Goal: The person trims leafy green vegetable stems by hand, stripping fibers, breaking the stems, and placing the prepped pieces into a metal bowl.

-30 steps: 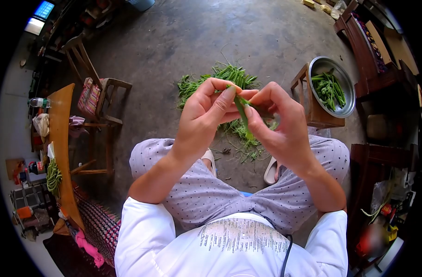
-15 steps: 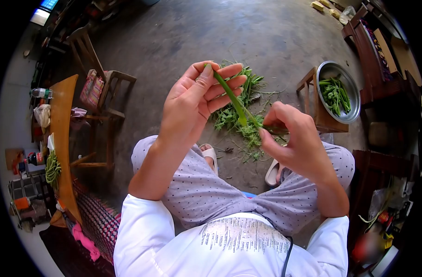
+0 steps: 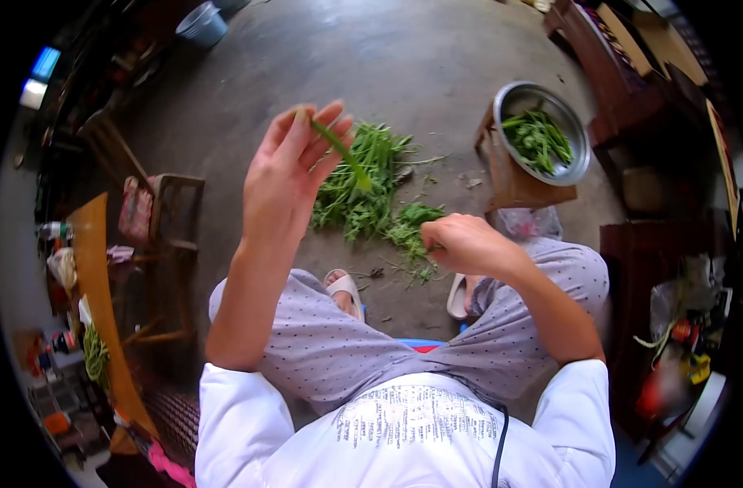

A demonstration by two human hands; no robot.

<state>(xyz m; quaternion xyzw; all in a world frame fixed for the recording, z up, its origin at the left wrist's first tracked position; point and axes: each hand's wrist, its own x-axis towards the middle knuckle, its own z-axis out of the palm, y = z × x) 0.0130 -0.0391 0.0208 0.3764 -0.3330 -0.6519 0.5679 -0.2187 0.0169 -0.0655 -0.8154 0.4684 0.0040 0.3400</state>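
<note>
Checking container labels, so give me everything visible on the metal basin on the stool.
The basin is round, open-topped and silvery grey, apparently metal, with a shiny rim and smooth sloping inner wall. It sits mouth up on a wooden stool, on the person's right, its rim reaching past the stool top on the far right side. Cut green stems lie loosely inside, leaving part of the wall bare. No hand touches it. Its underside is hidden; wide-lens distortion makes any tilt unclear.
</note>
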